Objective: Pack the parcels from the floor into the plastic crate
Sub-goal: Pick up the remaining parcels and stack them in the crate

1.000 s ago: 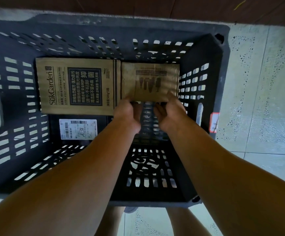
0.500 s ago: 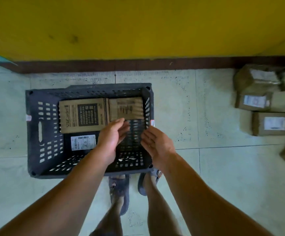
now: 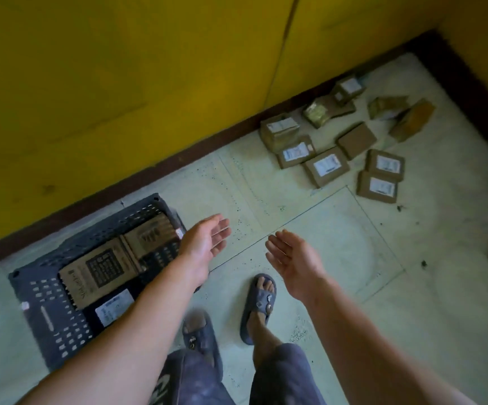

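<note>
Hands are hanging empty and spread wide now: left hand [image 3: 207, 239] and right hand [image 3: 291, 260] have let go of the small box and lifted out of the crate [image 3: 47, 314], which is sitting at eight o'clock with three parcels lying inside. That box is resting in the crate's far corner, so one more placement is done. Parcels [image 3: 327, 166] waiting on the floor [image 3: 353, 273] are clustering at one o'clock, well apart, likely the next target.

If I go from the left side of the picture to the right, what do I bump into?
Plastic crate → left hand → right hand → pile of parcels on the floor.
</note>
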Available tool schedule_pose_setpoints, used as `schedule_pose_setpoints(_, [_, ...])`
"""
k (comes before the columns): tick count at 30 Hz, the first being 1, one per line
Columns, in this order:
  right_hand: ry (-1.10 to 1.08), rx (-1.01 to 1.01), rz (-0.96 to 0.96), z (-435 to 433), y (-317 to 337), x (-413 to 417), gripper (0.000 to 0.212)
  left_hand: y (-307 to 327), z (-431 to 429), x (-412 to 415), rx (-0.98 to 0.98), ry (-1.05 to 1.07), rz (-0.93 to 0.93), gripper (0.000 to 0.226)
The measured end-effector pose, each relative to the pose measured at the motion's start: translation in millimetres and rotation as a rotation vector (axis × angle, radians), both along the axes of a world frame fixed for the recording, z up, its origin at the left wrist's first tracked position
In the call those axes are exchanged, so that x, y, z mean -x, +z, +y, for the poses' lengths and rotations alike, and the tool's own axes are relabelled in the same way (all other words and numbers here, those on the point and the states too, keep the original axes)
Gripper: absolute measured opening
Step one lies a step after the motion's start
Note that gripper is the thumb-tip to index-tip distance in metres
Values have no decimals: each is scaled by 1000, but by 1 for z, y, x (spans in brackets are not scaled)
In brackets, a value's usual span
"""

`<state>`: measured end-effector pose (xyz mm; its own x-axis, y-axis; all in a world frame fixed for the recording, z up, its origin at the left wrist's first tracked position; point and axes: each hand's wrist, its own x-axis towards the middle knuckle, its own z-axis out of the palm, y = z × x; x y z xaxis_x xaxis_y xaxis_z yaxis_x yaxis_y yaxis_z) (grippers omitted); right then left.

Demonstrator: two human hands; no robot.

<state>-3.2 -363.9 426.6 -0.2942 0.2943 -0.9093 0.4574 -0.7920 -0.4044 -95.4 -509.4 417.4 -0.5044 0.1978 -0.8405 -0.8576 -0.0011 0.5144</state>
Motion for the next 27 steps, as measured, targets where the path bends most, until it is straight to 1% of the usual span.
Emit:
schedule_pose_setpoints(3, [-31, -53, -34, 45, 22, -36, 25, 25, 58, -17, -29, -93, 4, 26])
schedule_pose_setpoints(6, [-9, -122, -73, 104, 40, -68, 23, 40, 128, -32, -34, -150, 23, 23])
schedule_pose_setpoints(10, [18, -187, -72, 206, 54, -108, 23, 47, 238, -66, -10, -255, 28, 17])
schedule_pose_setpoints(13, [-17, -209, -54, 287, 59, -135, 23, 53, 322, -96, 5, -336, 37, 20])
schedule_pose_setpoints(16, [-49, -227, -37, 357, 68, -156, 22, 61, 398, -119, -17, -374, 30, 21])
schedule_pose_setpoints(21, [-74, -245, -43, 455, 75, -166, 20, 58, 501, -131, -48, -411, 19, 22])
schedule_pose_setpoints(27, [-65, -252, -40, 567, 68, -141, 22, 36, 610, -104, -11, -441, 21, 19])
